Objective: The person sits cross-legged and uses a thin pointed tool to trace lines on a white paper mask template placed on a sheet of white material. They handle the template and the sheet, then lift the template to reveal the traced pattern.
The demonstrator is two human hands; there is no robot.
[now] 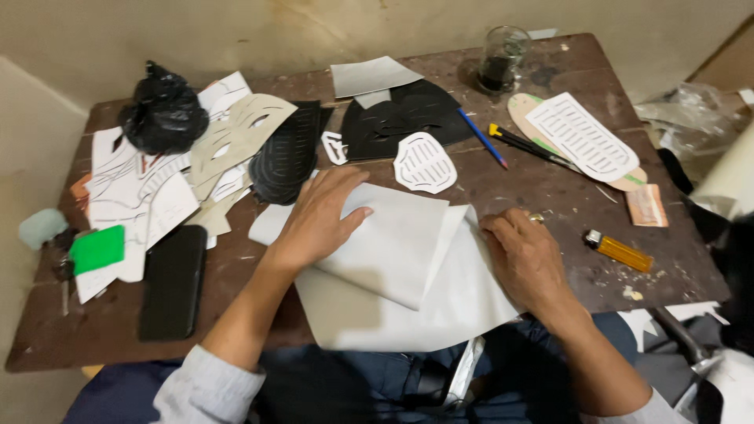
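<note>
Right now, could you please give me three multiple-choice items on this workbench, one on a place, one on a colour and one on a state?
1. Where does the black phone lie?
A. at the table's left, near the front edge
B. beside the glass
C. under the right hand

2. What colour is the lighter right of the right hand?
A. green
B. yellow-orange
C. blue

3. How does the left hand meet the white sheet?
A. pinching a corner in the air
B. pressed flat on its folded-over part
C. not touching it

Answers:
1 A, it lies by the green card on the wooden table.
2 B, its body is amber.
3 B, the palm and fingers lie spread on the fold.
</note>
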